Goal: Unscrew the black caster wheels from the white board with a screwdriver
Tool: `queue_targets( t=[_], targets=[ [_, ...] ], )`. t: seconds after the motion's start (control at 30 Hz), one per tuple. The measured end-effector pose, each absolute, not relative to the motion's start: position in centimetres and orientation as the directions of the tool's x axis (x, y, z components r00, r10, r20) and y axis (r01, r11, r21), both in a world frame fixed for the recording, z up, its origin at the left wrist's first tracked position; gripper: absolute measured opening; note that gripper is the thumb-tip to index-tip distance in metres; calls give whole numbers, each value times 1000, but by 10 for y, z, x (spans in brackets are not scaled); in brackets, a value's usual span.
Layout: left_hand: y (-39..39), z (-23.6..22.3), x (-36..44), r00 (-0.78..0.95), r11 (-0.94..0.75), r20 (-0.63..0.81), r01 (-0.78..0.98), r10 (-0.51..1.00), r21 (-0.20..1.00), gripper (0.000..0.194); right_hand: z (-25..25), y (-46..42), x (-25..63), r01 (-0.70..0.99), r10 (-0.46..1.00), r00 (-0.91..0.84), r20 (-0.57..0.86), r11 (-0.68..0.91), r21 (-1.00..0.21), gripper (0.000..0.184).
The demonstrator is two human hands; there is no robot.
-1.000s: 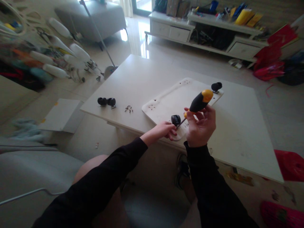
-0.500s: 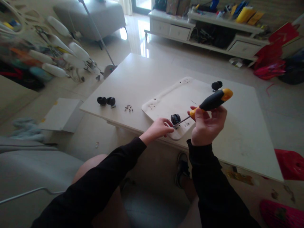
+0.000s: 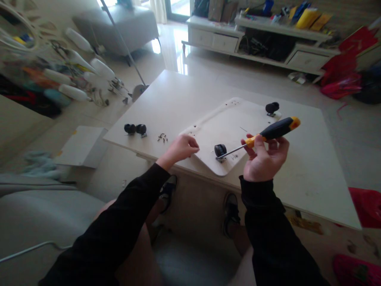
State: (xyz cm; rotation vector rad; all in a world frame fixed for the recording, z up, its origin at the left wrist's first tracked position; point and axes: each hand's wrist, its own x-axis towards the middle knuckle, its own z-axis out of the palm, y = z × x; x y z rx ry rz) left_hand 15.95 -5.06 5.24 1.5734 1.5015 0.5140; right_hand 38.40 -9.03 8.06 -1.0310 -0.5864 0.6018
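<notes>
My right hand [image 3: 263,159] grips a screwdriver [image 3: 272,131] with a black and orange handle; its thin shaft points left and down at a black caster wheel [image 3: 220,150]. That wheel stands on the near corner of a white board [image 3: 229,127] lying on the table. My left hand [image 3: 180,147] hovers over the board's left corner with its fingers curled in; whether anything is in them is hidden. A small pile of screws [image 3: 161,137] lies just left of that hand. Another caster [image 3: 272,107] sits at the board's far right corner.
Two loose black casters [image 3: 135,129] lie near the left edge of the white table [image 3: 297,167]. A white box [image 3: 80,145] sits on the floor to the left. A low cabinet [image 3: 253,35] stands behind, red bags [image 3: 339,83] lie at right, and my knees are under the table's front edge.
My left hand has left the near caster and moved left toward the screws. My right hand has swung the screwdriver handle down to the right, its tip still by the caster.
</notes>
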Motion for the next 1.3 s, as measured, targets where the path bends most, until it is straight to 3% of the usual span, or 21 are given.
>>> queue_targets(
  t=[0.1,0.17,0.4,0.57,0.83,0.97,1.1,1.2,1.3],
  targets=[
    [-32,49,104,-76,144,-139,798,987,586,7,81,-90,389,-286,718,694,43,331,-899,51],
    [-24,41,66,-178,228,-148,844,973,486,7,80,-90,393,-343,727,687,-24,295,-892,49],
    [-20,-4,1,-247,344,-272,849,930,402,15,77,-86,401,-401,727,682,-86,272,-875,49],
    [-23,-17,14,-191,290,-259,856,947,427,28,76,-84,402,-392,718,689,-94,261,-882,54],
    [-15,2,38,-295,325,-137,836,946,441,24,74,-84,404,-387,741,665,-89,240,-890,54],
    [-25,31,75,-276,231,-12,781,961,580,21,74,-84,406,-400,737,669,-92,253,-881,51],
    [-46,51,130,-97,27,49,655,994,755,17,75,-84,416,-382,707,703,-81,278,-881,50],
    [-59,56,165,115,-138,87,593,990,794,18,77,-85,426,-335,653,756,-53,316,-888,50],
    [-62,54,187,317,-247,77,542,945,803,34,81,-86,431,-265,615,788,2,342,-902,50]
  ],
)
